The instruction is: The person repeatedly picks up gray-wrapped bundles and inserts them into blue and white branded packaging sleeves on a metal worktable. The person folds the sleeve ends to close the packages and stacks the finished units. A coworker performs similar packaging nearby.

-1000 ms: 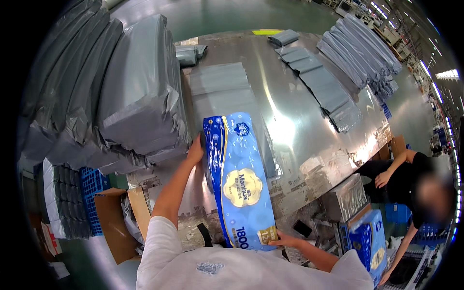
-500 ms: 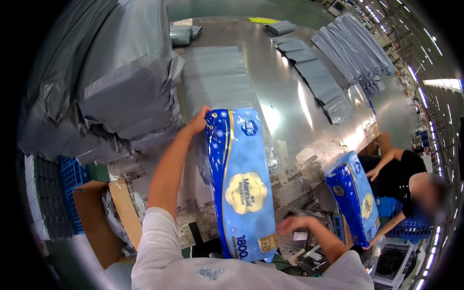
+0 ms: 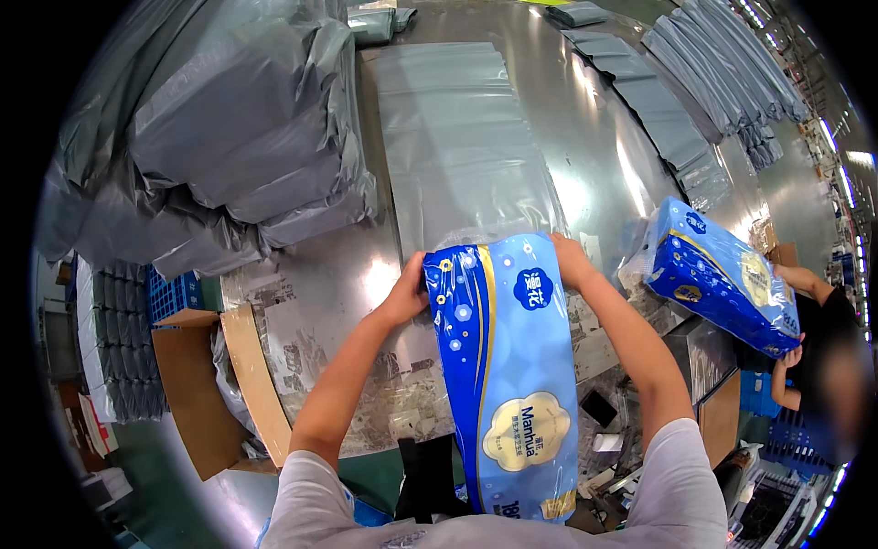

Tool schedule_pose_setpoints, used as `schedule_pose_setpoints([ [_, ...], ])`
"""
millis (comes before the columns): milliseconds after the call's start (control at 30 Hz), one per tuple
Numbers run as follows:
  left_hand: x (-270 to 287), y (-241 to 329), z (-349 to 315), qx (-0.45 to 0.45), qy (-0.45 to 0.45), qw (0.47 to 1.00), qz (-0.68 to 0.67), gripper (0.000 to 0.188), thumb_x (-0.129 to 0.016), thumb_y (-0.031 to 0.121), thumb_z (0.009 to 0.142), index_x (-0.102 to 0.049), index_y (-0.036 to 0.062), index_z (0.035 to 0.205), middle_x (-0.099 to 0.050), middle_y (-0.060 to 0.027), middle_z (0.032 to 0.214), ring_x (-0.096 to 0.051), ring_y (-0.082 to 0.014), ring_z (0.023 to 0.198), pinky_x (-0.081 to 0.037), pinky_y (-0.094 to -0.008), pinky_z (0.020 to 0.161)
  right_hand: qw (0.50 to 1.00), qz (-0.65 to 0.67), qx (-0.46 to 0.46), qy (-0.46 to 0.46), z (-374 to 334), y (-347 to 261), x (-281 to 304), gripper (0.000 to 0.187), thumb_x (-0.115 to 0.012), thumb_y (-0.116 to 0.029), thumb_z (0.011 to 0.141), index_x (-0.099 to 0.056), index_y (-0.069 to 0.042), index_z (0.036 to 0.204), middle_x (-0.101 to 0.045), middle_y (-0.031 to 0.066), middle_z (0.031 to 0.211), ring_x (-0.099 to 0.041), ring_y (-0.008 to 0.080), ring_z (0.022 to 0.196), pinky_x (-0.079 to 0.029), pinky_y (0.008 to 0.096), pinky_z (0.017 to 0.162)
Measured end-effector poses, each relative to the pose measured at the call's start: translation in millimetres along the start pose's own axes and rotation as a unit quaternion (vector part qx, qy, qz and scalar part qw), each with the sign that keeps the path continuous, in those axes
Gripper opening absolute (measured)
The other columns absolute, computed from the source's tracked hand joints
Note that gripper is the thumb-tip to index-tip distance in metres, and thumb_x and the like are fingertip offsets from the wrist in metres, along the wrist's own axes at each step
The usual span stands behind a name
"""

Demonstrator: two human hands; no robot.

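Observation:
A long blue plastic-wrapped tissue pack (image 3: 526,357) lies lengthwise before me, its near end close to my body. My left hand (image 3: 403,295) grips its far left corner. At the far right corner my right hand (image 3: 573,263) is closed on the edge, thumb and fingertips partly hidden. Just beyond the pack, overlapping grey plastic mailing bags (image 3: 448,114) run away from me in a flat row. The pack's far end meets the nearest, clear-looking bag film (image 3: 485,201); whether it is inside the film I cannot tell.
Grey wrapped bundles (image 3: 247,137) are piled high at the left of the metal table (image 3: 320,325). Below them stands an open cardboard box (image 3: 197,393). On the right, a co-worker (image 3: 809,320) holds a similar blue pack (image 3: 727,274). More grey bags (image 3: 722,69) lie at the far right.
My right hand has gone from beside the pack's near end to its far right corner. My left hand stays at the far left corner. The co-worker's pack has tilted, and the view has shifted.

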State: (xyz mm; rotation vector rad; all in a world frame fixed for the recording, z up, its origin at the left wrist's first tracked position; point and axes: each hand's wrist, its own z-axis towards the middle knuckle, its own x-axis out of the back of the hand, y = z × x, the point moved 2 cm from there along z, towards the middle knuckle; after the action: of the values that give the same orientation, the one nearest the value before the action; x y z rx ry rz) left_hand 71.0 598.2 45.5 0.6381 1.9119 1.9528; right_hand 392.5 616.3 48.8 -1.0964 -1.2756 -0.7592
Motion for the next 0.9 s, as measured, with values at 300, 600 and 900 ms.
schedule_pose_setpoints([
  [300, 12.5, 8.5, 44.5, -0.138, 0.138, 0.858, 0.476, 0.036, -0.059, 0.002, 0.061, -0.048, 0.0055, 0.095, -0.052, -0.0116, 0.092, -0.048, -0.0312, 0.092, -0.04, -0.0396, 0.076, 0.928, 0.311, -0.185, 0.088, 28.2, 23.7, 6.9, 0.013, -0.059, -0.012, 0.073, -0.059, -0.001, 0.081, -0.061, 0.0107, 0.071, -0.058, 0.0212, 0.065, -0.046, 0.03, 0.064],
  [600, -9.3, 18.4, 4.9, -0.222, 0.224, 0.863, 0.395, 0.02, -0.056, 0.0, 0.064, -0.044, 0.0037, 0.08, -0.049, -0.0139, 0.077, -0.05, -0.0335, 0.073, -0.042, -0.0424, 0.062, 0.889, 0.305, -0.077, 0.332, -60.5, -27.5, 22.0, 0.01, -0.049, -0.001, 0.082, -0.053, -0.001, 0.09, -0.058, 0.0127, 0.089, -0.055, 0.0222, 0.082, -0.043, 0.0293, 0.074],
  [900, -9.9, -1.5, 28.4, 0.173, 0.193, 0.819, 0.512, 0.017, -0.052, 0.013, 0.076, -0.056, 0.0052, 0.09, -0.059, -0.0159, 0.094, -0.06, -0.0325, 0.082, -0.049, -0.0391, 0.066, 0.965, 0.113, -0.231, 0.055, -38.5, -5.1, -2.8, 0.025, -0.044, -0.025, 0.081, -0.056, -0.005, 0.091, -0.062, 0.0161, 0.086, -0.06, 0.032, 0.082, -0.047, 0.0368, 0.069],
])
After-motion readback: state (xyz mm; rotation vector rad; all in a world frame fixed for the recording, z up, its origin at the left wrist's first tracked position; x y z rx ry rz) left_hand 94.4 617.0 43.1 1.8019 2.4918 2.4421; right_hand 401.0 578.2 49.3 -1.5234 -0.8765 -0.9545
